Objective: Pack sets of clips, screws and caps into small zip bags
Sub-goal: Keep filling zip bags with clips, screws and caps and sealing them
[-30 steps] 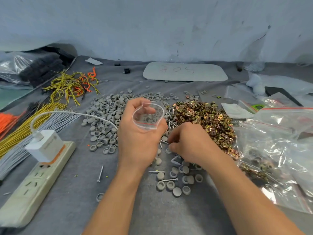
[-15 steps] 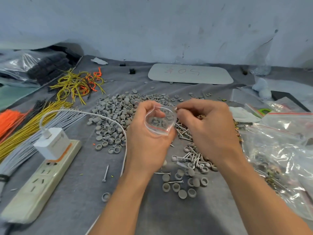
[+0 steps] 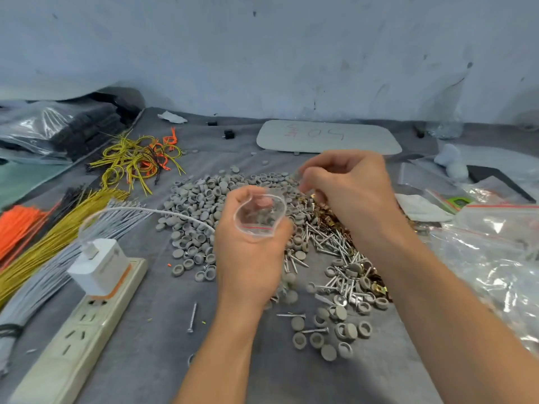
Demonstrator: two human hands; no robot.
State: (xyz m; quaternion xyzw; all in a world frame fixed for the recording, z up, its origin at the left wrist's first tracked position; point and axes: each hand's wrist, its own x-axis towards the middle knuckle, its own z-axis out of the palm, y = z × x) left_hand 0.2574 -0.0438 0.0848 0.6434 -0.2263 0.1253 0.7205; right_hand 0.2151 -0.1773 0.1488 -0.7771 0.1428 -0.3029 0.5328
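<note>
My left hand (image 3: 248, 258) holds a small clear zip bag (image 3: 259, 215) with a red seal line, its mouth spread open and facing up. My right hand (image 3: 347, 188) hovers just right of and above the bag, fingers curled in a pinch; what they pinch is too blurred to name. A heap of grey caps (image 3: 204, 208) lies behind and left of the bag. Silver screws (image 3: 329, 243) are strewn under my right wrist. Brass clips (image 3: 326, 211) show partly behind my right hand. More caps and screws (image 3: 335, 325) lie near the front.
A white power strip (image 3: 73, 330) with a charger (image 3: 99, 266) sits front left, its cable running toward the caps. Bundles of yellow, orange and grey ties (image 3: 43, 228) lie at the left. Large clear bags (image 3: 495, 252) fill the right side. A white board (image 3: 329, 137) lies at the back.
My right hand rose from the loose parts on the cloth to the bag's mouth, then lifted slightly up and right. My left hand kept the bag open.
</note>
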